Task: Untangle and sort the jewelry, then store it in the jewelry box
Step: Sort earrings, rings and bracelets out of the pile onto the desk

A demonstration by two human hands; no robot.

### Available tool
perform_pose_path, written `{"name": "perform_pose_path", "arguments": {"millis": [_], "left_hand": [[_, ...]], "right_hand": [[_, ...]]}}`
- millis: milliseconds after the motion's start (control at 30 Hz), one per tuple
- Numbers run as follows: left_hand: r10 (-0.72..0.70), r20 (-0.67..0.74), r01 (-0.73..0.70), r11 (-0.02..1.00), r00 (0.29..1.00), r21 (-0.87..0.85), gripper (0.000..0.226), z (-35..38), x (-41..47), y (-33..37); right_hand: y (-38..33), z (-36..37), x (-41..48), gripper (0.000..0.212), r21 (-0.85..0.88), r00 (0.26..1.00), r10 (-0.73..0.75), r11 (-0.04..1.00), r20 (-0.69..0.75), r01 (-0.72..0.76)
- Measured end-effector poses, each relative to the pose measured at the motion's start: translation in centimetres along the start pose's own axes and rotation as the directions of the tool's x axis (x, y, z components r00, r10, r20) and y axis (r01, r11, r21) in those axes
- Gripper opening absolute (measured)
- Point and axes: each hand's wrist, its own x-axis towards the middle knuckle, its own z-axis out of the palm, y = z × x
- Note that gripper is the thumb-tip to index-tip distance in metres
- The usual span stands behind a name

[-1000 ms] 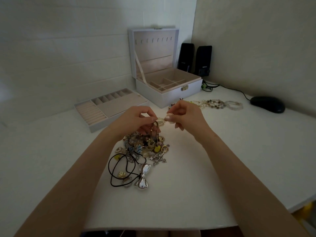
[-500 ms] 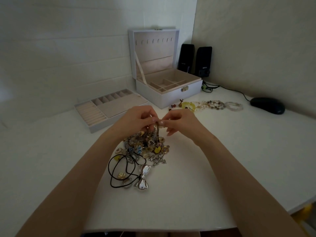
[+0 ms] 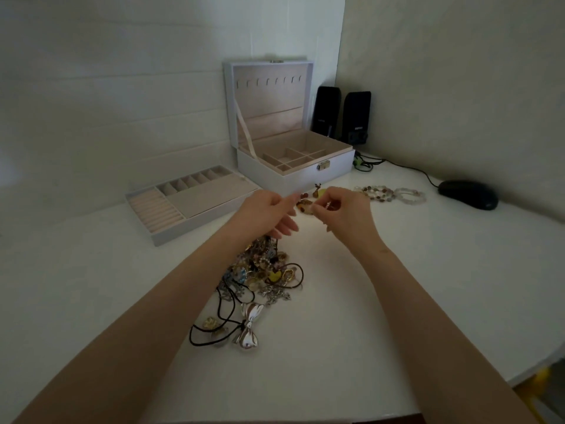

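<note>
Right hand (image 3: 342, 214) pinches a small pale piece (image 3: 328, 205), type unclear, just in front of the open white jewelry box (image 3: 305, 175). Left hand (image 3: 267, 211) is beside it, fingers loosely extended, gripping nothing. Tangled heap of mixed metal jewelry (image 3: 263, 270) lies farther in front of the box.

you're sitting at a desk in a home room, tucked into a corner where a white panelled wall meets a plain beige one. a pair of small black computer speakers (image 3: 327, 111) stands in that corner, and a black mouse (image 3: 467, 194) with its cable lies on your white desktop (image 3: 428, 286). a white jewelry box (image 3: 275, 175) and its lift-out tray (image 3: 211, 197) share the desk with that computer gear.
</note>
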Motion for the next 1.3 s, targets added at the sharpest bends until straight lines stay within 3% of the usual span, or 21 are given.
{"name": "perform_pose_path", "arguments": {"millis": [67,233,367,467,567,633,733,867,1067,1233,1300], "left_hand": [[-0.057,0.028,0.061,0.987,0.998,-0.148,0.041,0.9,1.1,0.8],[-0.131,-0.017,0.126,0.975,0.991,-0.183,0.023,2.6,3.4,0.7],[-0.191,-0.027,0.181,0.961,0.981,-0.21,0.017,3.6,4.0,-0.2],[-0.177,0.044,0.181,0.976,0.983,-0.124,0.007,3.6,4.3,-0.7],[-0.131,0.11,0.125,0.99,0.985,0.058,0.017,3.9,4.6,-0.2],[-0.081,0.102,0.06,0.978,0.991,0.198,0.016,4.2,4.8,0.1],[-0.021,0.059,0.0,0.942,0.998,0.334,0.019,4.9,4.8,0.2],[0.008,0.029,-0.017,0.947,1.0,0.322,0.02,4.9,4.7,0.0],[-0.01,0.1,-0.014,0.972,0.995,0.235,0.019,4.3,4.5,0.2],[-0.003,0.069,-0.013,0.972,0.998,0.235,0.018,4.5,4.8,-0.1],[0.001,0.036,-0.009,0.973,0.999,0.231,0.02,4.6,4.9,-0.4]], "right_hand": [[0.0,0.4,-0.1,0.013,-0.042,0.999,-0.05,0.998,0.004,0.05],[0.5,0.3,0.2,0.005,0.133,0.998,0.005,0.991,0.063,-0.013],[1.0,-0.2,0.3,0.01,0.138,0.982,0.062,0.987,0.176,-0.087],[2.3,-1.2,0.8,0.018,0.158,0.973,0.158,0.97,0.166,-0.184],[3.4,-1.4,1.1,0.009,0.127,0.974,0.22,0.966,0.052,-0.225],[3.8,-1.0,1.1,0.01,0.021,0.977,0.214,0.977,0.026,-0.214],[3.8,-0.8,1.1,0.012,0.024,0.966,0.258,0.966,0.023,-0.259],[3.9,-0.7,1.1,0.022,0.033,0.964,0.264,0.964,0.031,-0.265],[3.9,-1.2,0.9,0.027,0.002,0.962,0.255,0.966,0.1,-0.257],[4.0,-1.5,0.8,0.023,0.241,0.918,0.369,0.887,0.147,-0.395],[4.1,-1.1,0.9,0.018,0.199,0.927,0.367,0.905,0.077,-0.375]]}}
